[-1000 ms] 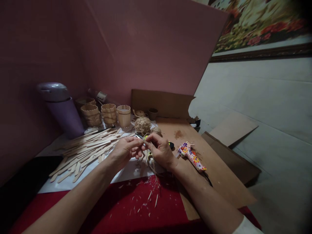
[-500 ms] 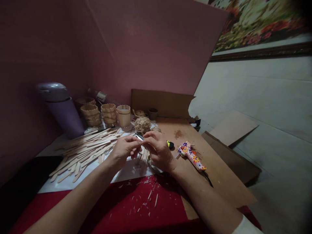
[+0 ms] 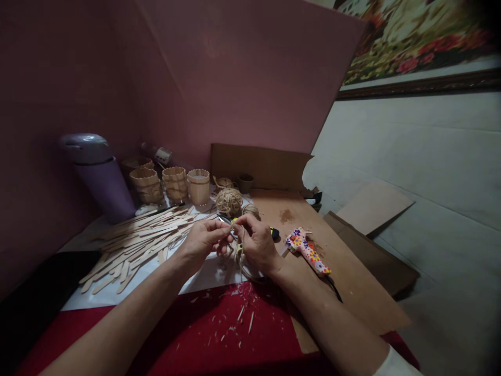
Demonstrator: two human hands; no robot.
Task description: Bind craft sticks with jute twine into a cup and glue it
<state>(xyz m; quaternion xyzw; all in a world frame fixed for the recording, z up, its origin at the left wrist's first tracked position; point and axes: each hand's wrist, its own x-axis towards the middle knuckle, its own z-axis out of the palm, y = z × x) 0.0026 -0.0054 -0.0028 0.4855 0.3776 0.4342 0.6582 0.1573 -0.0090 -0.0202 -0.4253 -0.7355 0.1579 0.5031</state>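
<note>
My left hand (image 3: pixel 203 241) and my right hand (image 3: pixel 256 243) meet over the white paper sheet (image 3: pixel 203 277), fingertips pinched together on a length of jute twine (image 3: pixel 239 256) that loops down between them. A small object with metal blades and a yellow part (image 3: pixel 229 221), perhaps scissors, shows just behind the fingertips; which hand holds it I cannot tell. A ball of twine (image 3: pixel 229 201) lies just beyond the hands. A spread of flat wooden craft sticks (image 3: pixel 141 239) lies to the left of my left hand.
Three stick-built cups (image 3: pixel 175 184) and a purple flask (image 3: pixel 99 175) stand at the back left. A flower-patterned glue gun (image 3: pixel 307 250) rests on brown cardboard (image 3: pixel 344 277) at the right. Wood chips litter the red cloth (image 3: pixel 230 329) in front. A pink board (image 3: pixel 235 78) stands behind.
The hands have stayed together over the paper with only small finger shifts. The twine loop hangs more visibly below the fingers now than half a second ago.
</note>
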